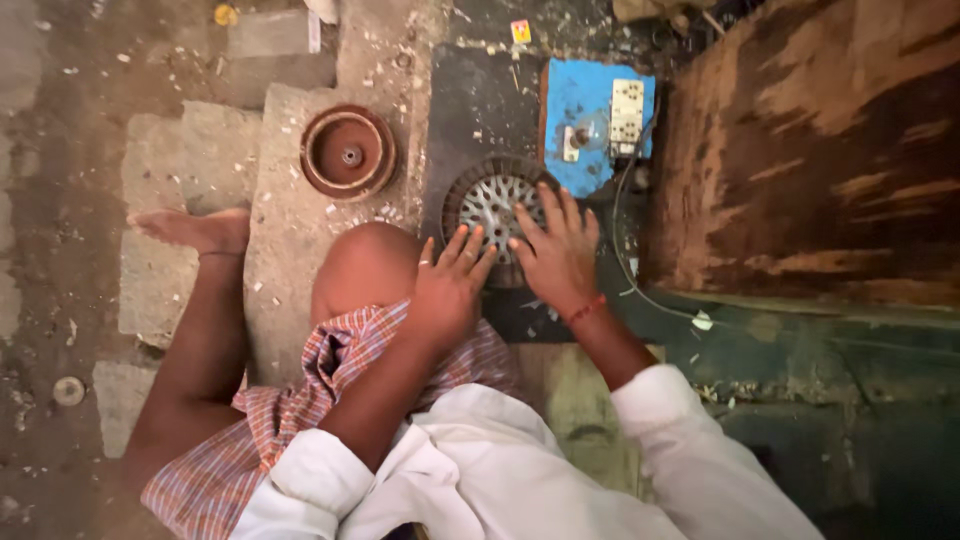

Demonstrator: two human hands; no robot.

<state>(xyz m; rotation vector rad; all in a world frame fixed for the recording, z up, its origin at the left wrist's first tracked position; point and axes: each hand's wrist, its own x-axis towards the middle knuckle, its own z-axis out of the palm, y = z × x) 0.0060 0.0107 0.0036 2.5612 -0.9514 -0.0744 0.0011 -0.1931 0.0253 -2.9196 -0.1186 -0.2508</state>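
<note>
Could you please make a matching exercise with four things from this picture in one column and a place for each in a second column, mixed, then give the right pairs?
Things:
1. left hand
2. right hand
3. brown round part
4. blue board

Places:
A. alone on the stone slab, far left of the hands
B. behind the round metal part, beside the wooden box
C. fingers spread on the round metal part, thread at the wrist
D. over the bent knee, fingertips at the metal part's edge

Pairs: 1-D, 2-C, 3-A, 4-B
</note>
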